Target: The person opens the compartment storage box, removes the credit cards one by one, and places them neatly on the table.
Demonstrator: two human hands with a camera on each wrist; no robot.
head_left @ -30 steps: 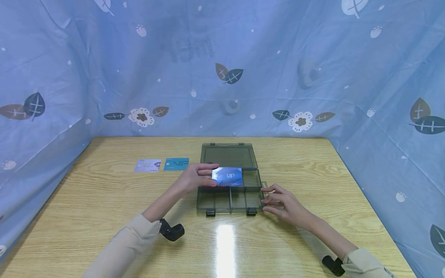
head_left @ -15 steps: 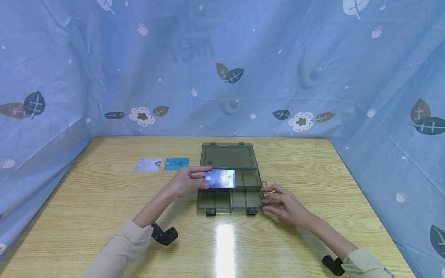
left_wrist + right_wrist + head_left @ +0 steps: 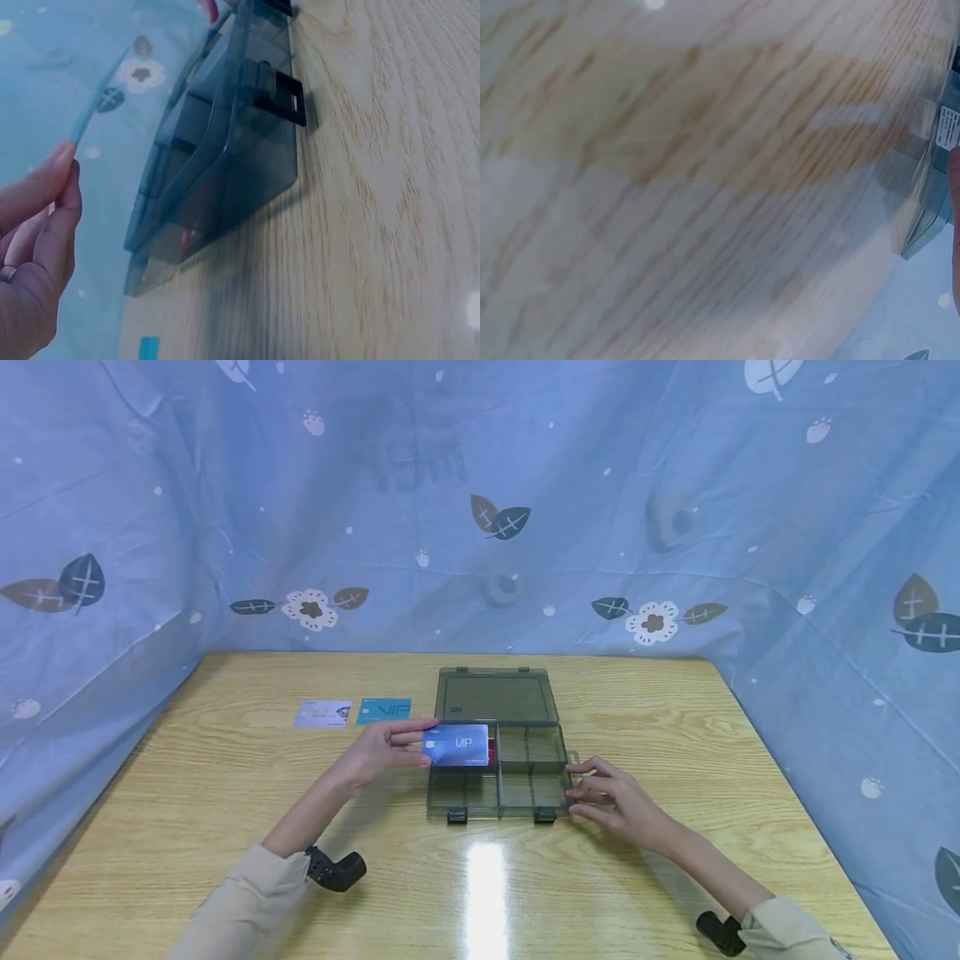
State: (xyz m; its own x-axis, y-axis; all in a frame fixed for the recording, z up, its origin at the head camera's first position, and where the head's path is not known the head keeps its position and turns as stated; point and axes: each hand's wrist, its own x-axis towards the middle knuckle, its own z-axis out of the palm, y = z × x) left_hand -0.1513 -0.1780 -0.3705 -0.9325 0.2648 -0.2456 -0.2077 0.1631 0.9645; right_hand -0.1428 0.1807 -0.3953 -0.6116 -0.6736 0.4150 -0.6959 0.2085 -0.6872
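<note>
Blue "VIP" plastic card has slid left since a sec ago, now over the left rear compartment of the open smoky-grey plastic organiser box, pinched at its edge by left hand fingers. Right hand, fingers loosely spread, steadies box's right side. Judged part-done: a red item already inside; white card & teal card lie on wooden bench.

box mid-table | two cards left | held card over box
</note>
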